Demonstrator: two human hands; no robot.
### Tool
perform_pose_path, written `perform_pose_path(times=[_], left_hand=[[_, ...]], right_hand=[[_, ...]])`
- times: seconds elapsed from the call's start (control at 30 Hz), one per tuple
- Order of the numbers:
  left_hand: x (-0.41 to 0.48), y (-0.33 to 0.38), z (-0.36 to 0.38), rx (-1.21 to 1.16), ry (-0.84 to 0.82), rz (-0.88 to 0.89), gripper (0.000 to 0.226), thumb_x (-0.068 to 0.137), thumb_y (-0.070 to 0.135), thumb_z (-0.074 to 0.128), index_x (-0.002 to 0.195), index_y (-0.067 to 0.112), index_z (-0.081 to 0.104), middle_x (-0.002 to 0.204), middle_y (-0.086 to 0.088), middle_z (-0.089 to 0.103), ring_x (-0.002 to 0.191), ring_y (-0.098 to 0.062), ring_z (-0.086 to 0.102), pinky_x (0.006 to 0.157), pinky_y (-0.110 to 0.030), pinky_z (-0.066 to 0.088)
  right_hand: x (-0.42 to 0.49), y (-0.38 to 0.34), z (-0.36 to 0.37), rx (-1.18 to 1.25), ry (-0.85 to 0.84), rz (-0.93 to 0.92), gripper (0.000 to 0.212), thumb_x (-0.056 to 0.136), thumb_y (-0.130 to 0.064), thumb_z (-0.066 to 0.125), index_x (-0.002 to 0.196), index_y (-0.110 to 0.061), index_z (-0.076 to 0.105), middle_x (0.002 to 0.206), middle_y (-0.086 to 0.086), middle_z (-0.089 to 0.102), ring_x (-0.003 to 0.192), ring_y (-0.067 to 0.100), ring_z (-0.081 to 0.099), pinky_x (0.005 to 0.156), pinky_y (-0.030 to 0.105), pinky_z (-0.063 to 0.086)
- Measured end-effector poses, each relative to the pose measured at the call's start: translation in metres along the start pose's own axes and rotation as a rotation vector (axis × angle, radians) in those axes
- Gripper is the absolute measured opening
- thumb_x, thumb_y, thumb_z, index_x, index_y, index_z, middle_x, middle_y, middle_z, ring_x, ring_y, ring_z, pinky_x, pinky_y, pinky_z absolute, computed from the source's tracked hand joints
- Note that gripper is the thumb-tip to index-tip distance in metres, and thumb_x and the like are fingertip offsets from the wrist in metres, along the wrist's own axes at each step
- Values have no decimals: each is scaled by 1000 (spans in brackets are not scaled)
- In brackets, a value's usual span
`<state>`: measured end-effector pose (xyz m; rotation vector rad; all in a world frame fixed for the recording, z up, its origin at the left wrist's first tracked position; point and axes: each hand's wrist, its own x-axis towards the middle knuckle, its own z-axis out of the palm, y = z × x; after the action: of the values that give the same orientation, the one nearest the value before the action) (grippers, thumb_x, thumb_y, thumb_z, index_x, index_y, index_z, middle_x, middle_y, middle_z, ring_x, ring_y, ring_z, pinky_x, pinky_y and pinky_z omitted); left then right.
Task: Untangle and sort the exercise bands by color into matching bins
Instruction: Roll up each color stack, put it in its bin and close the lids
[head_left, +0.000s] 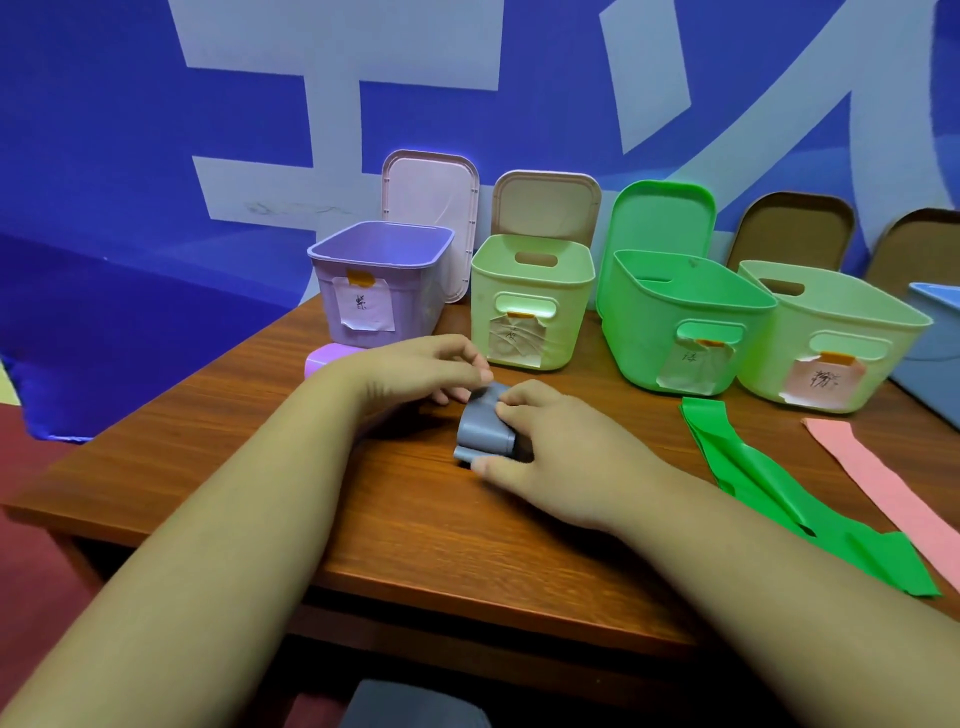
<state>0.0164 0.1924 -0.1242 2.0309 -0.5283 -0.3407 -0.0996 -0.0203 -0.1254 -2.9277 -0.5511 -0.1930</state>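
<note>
A folded grey exercise band (482, 431) lies on the wooden table (260, 447) in front of the bins. My left hand (415, 371) pinches its upper edge with fingertips. My right hand (550, 452) grips the band from the right, fingers curled over its top and thumb at its lower edge. A green band (769, 488) lies stretched out to the right, and a pink band (883, 488) lies beyond it. A purple band (324, 358) shows partly behind my left wrist. The purple bin (382, 283), pale green bin (532, 301), bright green bin (675, 322) and another pale green bin (831, 338) stand in a row, each with a paper label.
A blue bin (935, 332) is cut off at the right edge. Lids lean against the blue wall behind the bins. The table's left and front edges are close to my arms. A grey object (415, 706) sits below the table edge.
</note>
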Motion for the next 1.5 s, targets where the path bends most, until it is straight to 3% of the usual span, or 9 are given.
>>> perform_pose_path(times=[0.13,0.3,0.5,0.7,0.87,1.0,1.2,1.37,1.5], left_hand=[[7,-3,0,115,0,21,19,96,41,73,110,29,78,100,-4,75,82,-3,63,80,-28,50],[14,-7,6,-3,60,68,18,98,38,72,104,23,80,86,2,69,74,-8,58,76,-28,47],[35,-6,20,-324,163,84,21,97,34,74,108,16,77,97,-11,73,86,-23,69,82,-38,59],[49,-12,25,207,290,82,24,103,38,65,122,26,73,120,6,73,112,-13,67,102,-33,50],[44,-13,23,74,324,92,20,101,45,66,109,29,75,98,5,77,92,-18,74,92,-39,61],[38,-8,26,-65,324,91,22,103,44,63,104,25,74,76,11,69,72,-9,61,78,-31,56],[30,-4,25,-21,393,84,22,104,46,62,108,28,73,97,0,78,83,-8,73,84,-32,60],[27,-3,23,-5,423,73,19,98,51,62,99,34,71,86,9,73,78,-15,67,81,-41,58],[22,13,25,111,544,153,15,103,39,59,110,33,71,106,12,73,101,-10,67,90,-33,54]], right_hand=[[-4,-2,-2,-48,3,9,60,104,-56,56,156,-26,48,162,-13,39,135,22,53,108,45,50],[6,3,-9,-46,91,9,43,108,-46,51,145,-25,56,155,-9,47,131,23,57,104,46,52],[23,7,-14,-193,147,7,39,107,-33,54,144,-20,55,146,1,52,123,30,59,99,46,53],[31,18,11,-107,23,77,57,109,-33,51,162,-22,35,169,-1,32,133,33,52,110,49,47],[30,20,11,-17,54,86,67,106,-34,53,167,-21,28,176,-4,19,146,32,44,120,48,40],[27,20,5,43,81,87,70,104,-35,55,167,-20,29,177,-4,18,152,28,38,123,45,37],[22,18,-6,57,102,90,65,105,-37,56,164,-18,36,172,-2,29,152,25,39,124,45,37],[16,23,-18,75,118,119,53,103,-36,58,153,-22,49,155,-2,48,139,24,51,116,44,45],[9,32,-37,118,150,158,45,103,-33,59,147,-22,57,146,-1,55,132,21,56,112,39,47]])
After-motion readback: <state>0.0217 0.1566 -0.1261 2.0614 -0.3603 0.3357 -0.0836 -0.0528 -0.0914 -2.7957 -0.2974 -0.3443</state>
